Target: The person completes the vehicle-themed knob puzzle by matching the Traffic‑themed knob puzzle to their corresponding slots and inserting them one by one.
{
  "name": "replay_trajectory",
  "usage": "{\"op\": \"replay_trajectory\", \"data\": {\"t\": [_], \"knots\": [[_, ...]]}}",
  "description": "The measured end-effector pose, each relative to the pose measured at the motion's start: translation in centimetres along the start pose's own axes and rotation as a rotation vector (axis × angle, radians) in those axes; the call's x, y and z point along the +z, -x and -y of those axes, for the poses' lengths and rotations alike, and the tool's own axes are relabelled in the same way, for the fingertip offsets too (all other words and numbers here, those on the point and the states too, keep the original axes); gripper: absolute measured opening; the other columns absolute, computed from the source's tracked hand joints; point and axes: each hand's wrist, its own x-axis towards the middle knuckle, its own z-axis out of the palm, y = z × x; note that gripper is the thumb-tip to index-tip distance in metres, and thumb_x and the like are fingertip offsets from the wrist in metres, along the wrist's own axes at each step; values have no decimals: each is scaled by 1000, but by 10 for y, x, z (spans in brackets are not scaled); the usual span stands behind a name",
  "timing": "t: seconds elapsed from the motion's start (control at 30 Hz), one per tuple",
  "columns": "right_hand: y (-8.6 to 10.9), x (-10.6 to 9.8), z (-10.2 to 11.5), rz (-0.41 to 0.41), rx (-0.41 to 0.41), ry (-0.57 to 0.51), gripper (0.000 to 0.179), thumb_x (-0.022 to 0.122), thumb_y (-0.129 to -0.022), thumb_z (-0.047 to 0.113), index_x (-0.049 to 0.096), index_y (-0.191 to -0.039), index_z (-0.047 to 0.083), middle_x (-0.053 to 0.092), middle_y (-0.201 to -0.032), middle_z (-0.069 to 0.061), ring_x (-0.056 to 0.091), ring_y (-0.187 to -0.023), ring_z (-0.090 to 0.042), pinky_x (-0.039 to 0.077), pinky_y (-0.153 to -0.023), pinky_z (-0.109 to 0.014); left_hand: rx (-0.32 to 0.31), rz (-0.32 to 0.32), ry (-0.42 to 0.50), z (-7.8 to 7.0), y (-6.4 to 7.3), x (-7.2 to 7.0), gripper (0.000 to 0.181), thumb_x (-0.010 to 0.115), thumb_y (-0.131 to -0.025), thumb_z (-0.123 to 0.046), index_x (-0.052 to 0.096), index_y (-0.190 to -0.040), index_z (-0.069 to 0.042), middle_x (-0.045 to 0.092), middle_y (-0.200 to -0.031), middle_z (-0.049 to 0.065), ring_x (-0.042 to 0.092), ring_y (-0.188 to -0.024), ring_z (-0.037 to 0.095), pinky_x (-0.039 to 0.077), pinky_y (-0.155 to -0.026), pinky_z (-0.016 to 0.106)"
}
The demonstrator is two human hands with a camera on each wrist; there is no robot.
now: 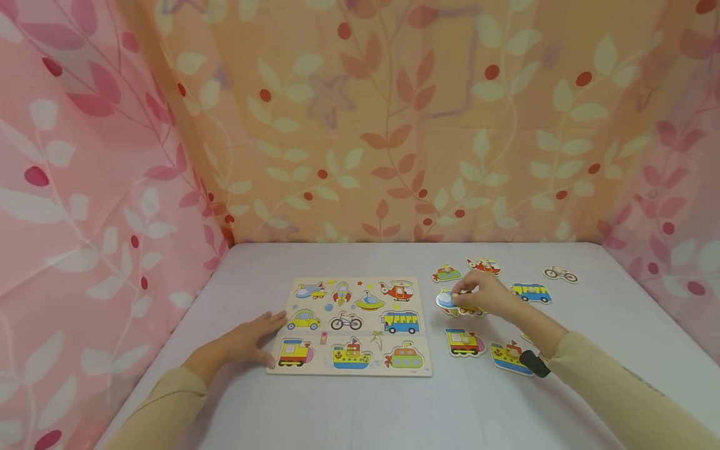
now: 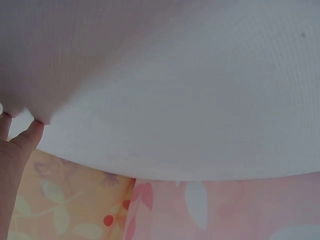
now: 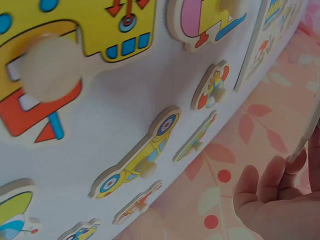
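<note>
A wooden puzzle board (image 1: pixel 354 370) with pictures of vehicles lies flat on the white table. My left hand (image 1: pixel 247 340) rests at its left edge, fingers extended; a few of those fingers (image 2: pixel 31 134) show in the left wrist view. To the right of the board, my right hand (image 1: pixel 488 295) pinches an airplane puzzle piece (image 1: pixel 446 300) by its knob, fingers bent. In the right wrist view that hand (image 3: pixel 280 200) appears at lower right with the piece edge-on. A yellow car piece (image 3: pixel 159 151) lies on the table, largely hidden by the hand in the head view.
Loose pieces lie around the right hand: submarine (image 1: pixel 447 274), helicopter (image 1: pixel 488 267), bicycle (image 1: pixel 560 274), bus (image 1: pixel 531 293), train (image 1: pixel 462 342) and boat (image 1: pixel 506 356). A rocket piece (image 3: pixel 212 89) shows in the right wrist view. Floral curtains (image 1: pixel 360 125) enclose the table's back and sides.
</note>
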Motion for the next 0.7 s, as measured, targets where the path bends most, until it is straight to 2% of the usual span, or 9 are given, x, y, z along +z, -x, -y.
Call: {"op": "replay_trajectory", "data": {"t": [0.2, 0.43, 0.7], "knots": [[-5, 5, 8, 9, -8, -9, 13, 74, -87, 17, 72, -95, 6, 58, -94, -6, 50, -92, -25, 44, -71, -32, 10, 3, -5, 1, -1, 0, 99, 84, -70, -41, 36, -151, -11, 28, -158, 9, 13, -144, 43, 16, -107, 69], [-8, 11, 12, 12, 5, -21, 15, 75, -87, 21, 73, -93, 8, 57, -93, -6, 49, -92, -25, 45, -70, -31, 10, 1, -1, 1, -1, 1, 99, 84, -70, -41, 36, -151, -11, 28, -158, 8, 13, -145, 42, 17, -108, 68], [-12, 18, 18, 20, -42, -33, 12, 75, -86, 19, 72, -90, 8, 57, -89, -5, 48, -90, -25, 42, -69, -32, -2, 2, -4, 0, 1, -1, 99, 83, -70, -43, 36, -151, -13, 27, -158, 7, 12, -145, 41, 16, -108, 68]]}}
